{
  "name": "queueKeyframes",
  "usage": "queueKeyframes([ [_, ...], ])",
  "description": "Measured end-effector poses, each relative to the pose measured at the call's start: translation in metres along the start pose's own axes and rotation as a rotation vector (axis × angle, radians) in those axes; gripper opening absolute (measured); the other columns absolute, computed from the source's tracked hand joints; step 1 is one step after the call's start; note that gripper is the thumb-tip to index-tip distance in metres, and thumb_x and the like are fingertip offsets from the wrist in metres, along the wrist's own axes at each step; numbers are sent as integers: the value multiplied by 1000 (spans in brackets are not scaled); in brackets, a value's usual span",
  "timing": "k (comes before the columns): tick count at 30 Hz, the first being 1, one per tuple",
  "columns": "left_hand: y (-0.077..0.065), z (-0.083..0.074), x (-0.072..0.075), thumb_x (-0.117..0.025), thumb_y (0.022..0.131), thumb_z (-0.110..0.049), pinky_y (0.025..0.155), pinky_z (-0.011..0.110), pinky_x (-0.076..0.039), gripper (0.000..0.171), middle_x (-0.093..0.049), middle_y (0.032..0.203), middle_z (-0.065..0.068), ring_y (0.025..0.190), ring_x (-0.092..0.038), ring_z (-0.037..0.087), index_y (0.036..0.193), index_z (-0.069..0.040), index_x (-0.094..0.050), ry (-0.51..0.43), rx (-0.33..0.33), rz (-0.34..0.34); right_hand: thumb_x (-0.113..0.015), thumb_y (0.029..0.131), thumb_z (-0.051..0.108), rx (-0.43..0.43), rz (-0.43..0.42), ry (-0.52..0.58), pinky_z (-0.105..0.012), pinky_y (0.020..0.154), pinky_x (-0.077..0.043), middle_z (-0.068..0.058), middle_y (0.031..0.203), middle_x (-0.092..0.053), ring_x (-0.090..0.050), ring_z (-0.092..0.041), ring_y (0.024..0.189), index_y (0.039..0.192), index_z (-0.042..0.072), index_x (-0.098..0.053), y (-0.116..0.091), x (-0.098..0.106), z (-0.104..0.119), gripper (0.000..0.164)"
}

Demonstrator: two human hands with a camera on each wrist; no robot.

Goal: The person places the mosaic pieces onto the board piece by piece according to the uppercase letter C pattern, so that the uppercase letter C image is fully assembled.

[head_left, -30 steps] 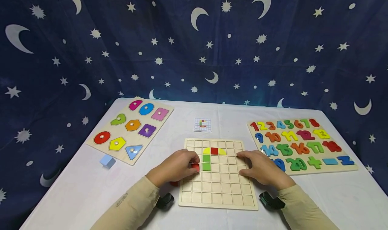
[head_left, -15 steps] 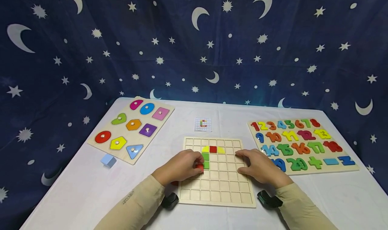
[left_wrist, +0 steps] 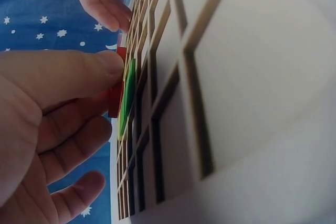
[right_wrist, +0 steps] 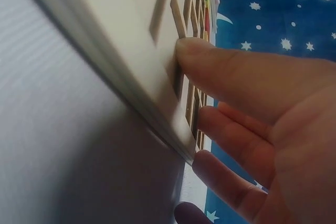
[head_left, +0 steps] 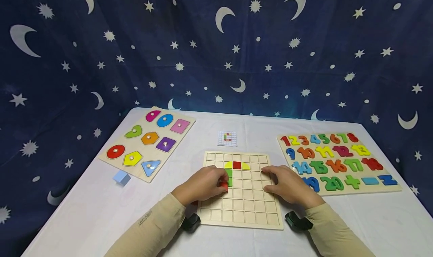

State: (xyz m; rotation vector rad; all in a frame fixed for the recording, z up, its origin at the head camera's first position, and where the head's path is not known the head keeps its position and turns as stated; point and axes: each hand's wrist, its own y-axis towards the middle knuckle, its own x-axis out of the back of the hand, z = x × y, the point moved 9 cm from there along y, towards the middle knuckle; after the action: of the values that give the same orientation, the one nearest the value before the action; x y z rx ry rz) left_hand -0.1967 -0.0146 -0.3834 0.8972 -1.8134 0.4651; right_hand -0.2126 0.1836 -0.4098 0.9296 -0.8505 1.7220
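Note:
My left hand [head_left: 202,183] pinches a red square tile [head_left: 224,187] between thumb and fingers, low over the wooden grid board [head_left: 241,207]. The tile is at the near end of a short column of green squares [head_left: 230,181]; the fingers partly hide both. Farther up the grid, a red square [head_left: 236,165] sits between two rounded yellow pieces [head_left: 246,166]. On the board's right side, my right hand [head_left: 287,185] touches the edge with thumb and fingers spread. In the right wrist view its thumb [right_wrist: 210,59] lies on the grid.
Behind the grid lies a small pattern card [head_left: 227,138]. A knobbed shape puzzle [head_left: 149,146] and a light blue cube [head_left: 121,178] are at left, a number puzzle [head_left: 338,163] at right. Something red [head_left: 194,203] shows partly beneath the left wrist.
My left hand has carried the red tile rightward over the grid, to the near end of the green column. The right hand has kept its place at the board's edge.

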Motion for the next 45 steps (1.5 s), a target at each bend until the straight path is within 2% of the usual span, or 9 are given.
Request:
queueKeyframes([
  [14,1,-3,-10,-82,84,-18,74,26,-45,18,-57,80,-9,74,-48,8,93,-14,-66,25,-3,76,-81,84,23,-8,7,7,-57,103,-40,-14,133,-60,-51,-37,125,135,8,-61,1,-2,4,57],
  [19,1,-4,-11,-83,83,-17,72,25,-45,19,-57,80,-8,74,-48,8,92,-14,-66,12,4,82,-81,84,23,-6,7,1,-56,102,-41,-13,132,-60,-52,-36,123,135,8,-61,1,-2,4,57],
  [28,2,1,-9,-82,82,-11,77,27,-47,19,-60,83,-8,76,-50,9,94,-13,-66,-40,43,87,-81,84,23,-13,10,6,-56,102,-41,-13,131,-60,-53,-36,122,136,7,-61,0,-2,4,58],
  [45,7,1,-12,-80,82,-10,78,29,-47,18,-60,82,-9,78,-53,10,89,-15,-64,13,32,80,-82,83,22,-10,2,9,-56,101,-42,-12,130,-61,-53,-34,120,135,7,-61,1,-2,4,58],
])
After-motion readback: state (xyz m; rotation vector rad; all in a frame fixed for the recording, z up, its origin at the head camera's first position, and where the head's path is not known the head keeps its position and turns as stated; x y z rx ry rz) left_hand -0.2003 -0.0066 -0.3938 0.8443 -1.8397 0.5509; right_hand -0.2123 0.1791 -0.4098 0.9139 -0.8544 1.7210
